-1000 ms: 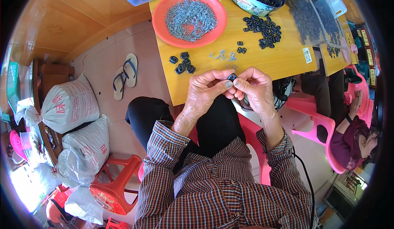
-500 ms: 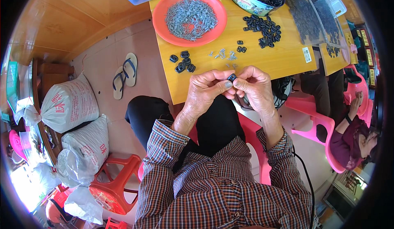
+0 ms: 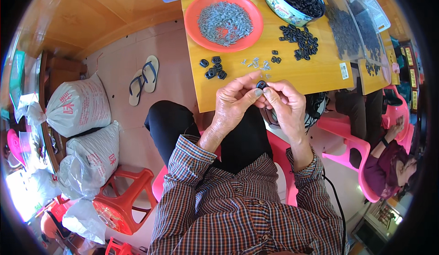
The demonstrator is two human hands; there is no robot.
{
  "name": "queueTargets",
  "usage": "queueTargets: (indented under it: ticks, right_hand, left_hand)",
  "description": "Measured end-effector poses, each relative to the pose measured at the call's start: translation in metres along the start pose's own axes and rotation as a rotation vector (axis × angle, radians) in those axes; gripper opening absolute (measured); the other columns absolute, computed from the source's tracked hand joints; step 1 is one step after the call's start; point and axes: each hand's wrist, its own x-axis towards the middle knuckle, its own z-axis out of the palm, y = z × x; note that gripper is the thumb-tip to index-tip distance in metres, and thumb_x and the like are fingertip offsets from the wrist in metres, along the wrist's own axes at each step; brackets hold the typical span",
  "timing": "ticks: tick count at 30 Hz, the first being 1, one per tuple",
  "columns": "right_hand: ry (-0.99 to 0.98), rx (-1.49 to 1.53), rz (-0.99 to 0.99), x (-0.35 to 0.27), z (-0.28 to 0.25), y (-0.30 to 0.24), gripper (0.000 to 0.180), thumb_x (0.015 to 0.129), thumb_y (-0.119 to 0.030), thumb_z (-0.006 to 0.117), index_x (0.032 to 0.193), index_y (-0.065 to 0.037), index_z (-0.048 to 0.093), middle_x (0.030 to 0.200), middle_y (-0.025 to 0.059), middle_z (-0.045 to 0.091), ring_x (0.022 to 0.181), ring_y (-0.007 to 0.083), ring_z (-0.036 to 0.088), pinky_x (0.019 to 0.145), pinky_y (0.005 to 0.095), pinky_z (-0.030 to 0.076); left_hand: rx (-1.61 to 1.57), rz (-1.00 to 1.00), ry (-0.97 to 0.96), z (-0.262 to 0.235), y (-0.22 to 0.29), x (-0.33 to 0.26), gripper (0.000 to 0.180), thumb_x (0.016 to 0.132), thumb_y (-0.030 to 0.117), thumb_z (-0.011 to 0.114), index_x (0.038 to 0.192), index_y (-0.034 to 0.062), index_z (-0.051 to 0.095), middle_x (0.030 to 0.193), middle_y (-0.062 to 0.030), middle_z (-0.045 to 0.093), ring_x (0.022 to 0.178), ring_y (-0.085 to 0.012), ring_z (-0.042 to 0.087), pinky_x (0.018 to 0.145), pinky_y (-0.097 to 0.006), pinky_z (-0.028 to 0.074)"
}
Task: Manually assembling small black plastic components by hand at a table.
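Just off the table's near edge, my left hand (image 3: 232,103) and my right hand (image 3: 288,106) pinch one small black two-holed plastic piece (image 3: 261,84) between thumbs and fingertips. It looks like a cord lock. My left index finger reaches out past it. Beyond my hands lie a few loose slim metal pieces (image 3: 255,63), too small to tell springs from screws. Left of these sits a little group of black cord locks (image 3: 216,60). Several smaller black pieces (image 3: 275,59) lie to the right, with a larger heap of black pieces (image 3: 307,42) farther back.
A red plate (image 3: 193,32) of grey metal pieces and a round tin (image 3: 282,11) of black parts stand on the yellow table (image 3: 201,100). Clear bins (image 3: 344,26) are at the right. Another person sits on a pink chair (image 3: 366,172). White sacks (image 3: 80,106), a red stool (image 3: 120,209) and slippers (image 3: 150,74) are leftward.
The whole view has shifted, so the table and its contents appear farther right. My left index finger has stretched out beyond the black piece. Both hands still hold it.
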Motion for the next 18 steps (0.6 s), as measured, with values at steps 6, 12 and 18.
queueTargets:
  ticks: [6, 12, 18]
  right_hand:
    - [-0.04, -0.003, 0.089, -0.017, 0.014, -0.015, 0.011, 0.09, -0.009, 0.062, 0.094, 0.002, 0.062, 0.072, 0.0011, 0.063, 0.06, 0.0029, 0.055, 0.053, 0.0164, 0.044]
    - [-0.176, -0.112, 0.121, -0.039, 0.019, -0.022, 0.014, 0.091, -0.01, 0.061, 0.092, 0.004, 0.06, 0.076, 0.0053, 0.064, 0.064, 0.0064, 0.06, 0.055, 0.0183, 0.048]
    - [-0.18, -0.097, 0.124, -0.054, 0.028, -0.032, 0.013, 0.092, -0.008, 0.058, 0.094, 0.004, 0.058, 0.075, 0.0065, 0.064, 0.063, 0.007, 0.06, 0.054, 0.0184, 0.047]
  left_hand:
    - [0.002, -0.016, -0.02, -0.007, 0.009, -0.026, 0.03, 0.089, -0.004, 0.058, 0.119, -0.0004, 0.057, 0.094, -0.0072, 0.065, 0.08, -0.0134, 0.065, 0.073, -0.027, 0.057]
    - [0.013, 0.056, 0.004, -0.014, 0.01, -0.058, 0.028, 0.086, -0.005, 0.06, 0.114, 0.0, 0.058, 0.094, -0.0077, 0.064, 0.082, -0.0133, 0.064, 0.073, -0.027, 0.057]
    - [-0.087, 0.057, -0.017, -0.017, 0.01, -0.071, 0.027, 0.085, -0.005, 0.062, 0.112, -0.0002, 0.059, 0.095, -0.0071, 0.064, 0.081, -0.0124, 0.064, 0.072, -0.026, 0.057]
